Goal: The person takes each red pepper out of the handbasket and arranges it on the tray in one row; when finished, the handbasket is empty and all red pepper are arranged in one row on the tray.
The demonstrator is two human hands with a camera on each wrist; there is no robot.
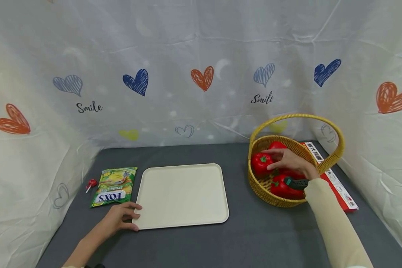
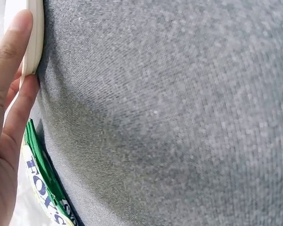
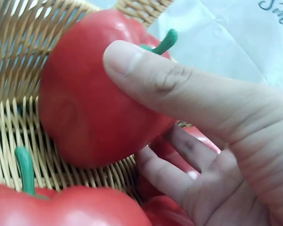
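Observation:
Inside the yellow wicker basket [image 1: 262, 191], my right hand [image 1: 289, 160] grips a red bell pepper [image 1: 261, 163] with a green stem. In the right wrist view the thumb presses across that pepper [image 3: 85, 94] while fingers curl beneath it. Another red bell pepper [image 1: 286, 188] lies below my wrist, and more red ones are partly hidden by the hand. My left hand [image 1: 120, 216] pinches the front-left edge of a cream rectangular tray [image 1: 184, 195]. Up close in the left wrist view, thumb and fingers stand at the tray's rim [image 2: 36, 37].
Left of the tray lie a green and yellow FOX'S packet [image 1: 115, 186] and a red lollipop [image 1: 92, 183]. A flat red and white box [image 1: 338, 186] lies behind the basket's right side. White curtains with printed hearts border the dark grey table [image 1: 241, 238]. The basket's handle [image 1: 296, 116] arches high.

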